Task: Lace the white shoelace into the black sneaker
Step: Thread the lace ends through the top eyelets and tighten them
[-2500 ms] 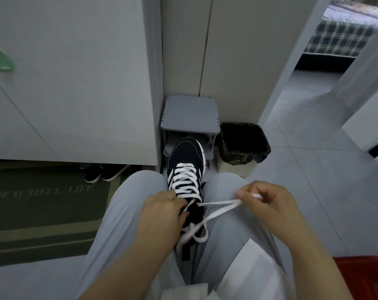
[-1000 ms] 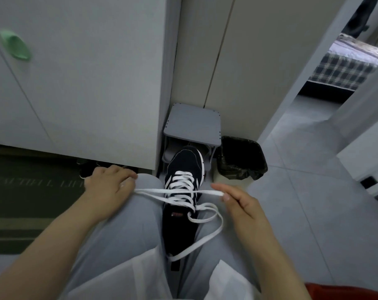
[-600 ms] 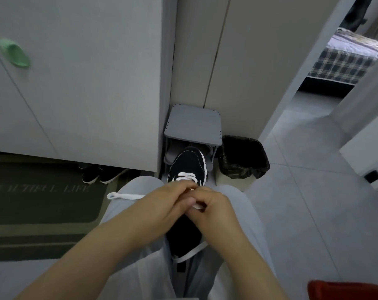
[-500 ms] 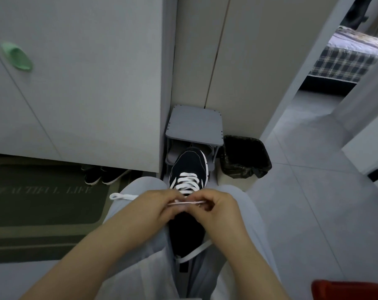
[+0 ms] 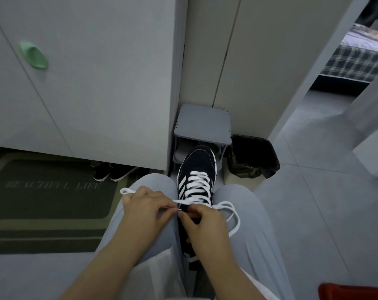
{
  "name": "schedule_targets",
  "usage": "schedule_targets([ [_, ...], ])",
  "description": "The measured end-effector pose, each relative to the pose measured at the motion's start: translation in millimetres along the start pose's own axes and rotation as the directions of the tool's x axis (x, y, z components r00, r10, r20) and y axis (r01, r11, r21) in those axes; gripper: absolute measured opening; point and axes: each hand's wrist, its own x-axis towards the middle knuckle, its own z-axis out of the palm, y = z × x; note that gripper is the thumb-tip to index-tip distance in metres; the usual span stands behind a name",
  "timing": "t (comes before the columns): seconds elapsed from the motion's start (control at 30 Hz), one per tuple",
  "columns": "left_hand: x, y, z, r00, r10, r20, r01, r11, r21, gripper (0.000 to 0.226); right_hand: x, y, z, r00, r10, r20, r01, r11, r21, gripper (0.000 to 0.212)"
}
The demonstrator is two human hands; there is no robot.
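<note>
A black sneaker (image 5: pixel 200 161) stands toe-up between my knees, clamped by my grey trouser legs. The white shoelace (image 5: pixel 196 187) crosses through several eyelet rows. My left hand (image 5: pixel 146 207) pinches one lace strand by the upper eyelets; the strand's free end sticks out behind the hand at the left. My right hand (image 5: pixel 202 219) pinches the lace at the shoe's tongue, fingertips almost touching the left hand's. A loose loop of lace hangs over my right thigh. The shoe's heel part is hidden by my hands.
A small grey stool (image 5: pixel 203 124) stands just beyond the shoe's toe, a black-lined bin (image 5: pixel 254 156) to its right. White cabinet doors (image 5: pixel 86 72) rise at the left, a dark doormat (image 5: pixel 47 191) and a pair of dark shoes (image 5: pixel 112 172) below them. A red thing (image 5: pixel 354 291) shows bottom right.
My hands, earlier spread apart pulling the lace ends sideways, came together over the eyelets. In the last half second they slid lower, uncovering more laced rows; a lace loop now lies over my right thigh.
</note>
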Motion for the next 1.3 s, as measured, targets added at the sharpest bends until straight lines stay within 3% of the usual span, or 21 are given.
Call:
schedule_targets([
  [0.2, 0, 4, 11, 0.998, -0.034, -0.049, 0.037, 0.997, 0.073, 0.029, 2, 9, 10, 0.998, -0.003, -0.057, 0.004, 1.0, 0.028, 0.018],
  [0.67, 3, 2, 23, 0.991, 0.037, -0.126, -0.019, 0.99, 0.141, 0.017, -4, 4, -1, 1.0, 0.019, -0.002, -0.019, 0.996, 0.082, 0.026],
  [0.83, 2, 5, 27, 0.989, 0.083, -0.123, -0.058, 0.979, 0.195, 0.024, -4, 5, 3, 0.998, 0.016, -0.062, -0.013, 0.999, 0.051, 0.015],
  [0.97, -4, 7, 23, 0.99, 0.129, -0.058, -0.121, 0.985, 0.121, 0.024, -4, 6, -2, 0.992, -0.072, -0.107, 0.065, 0.996, -0.064, 0.009],
  [1.1, -3, 12, 13, 0.995, 0.0, -0.099, 0.0, 1.0, -0.003, 0.024, -6, 4, -25, 0.973, -0.132, -0.188, 0.105, 0.984, -0.147, 0.011],
  [1.2, 3, 8, 12, 0.984, -0.011, -0.178, 0.003, 0.999, -0.047, 0.016, -7, -1, -58, 0.985, -0.024, -0.169, 0.053, 0.984, 0.167, 0.016],
  [1.3, 14, 2, 17, 0.997, 0.045, -0.058, -0.042, 0.998, 0.053, 0.043, -11, -11, -90, 0.987, 0.074, -0.146, 0.027, 0.805, 0.593, 0.014],
])
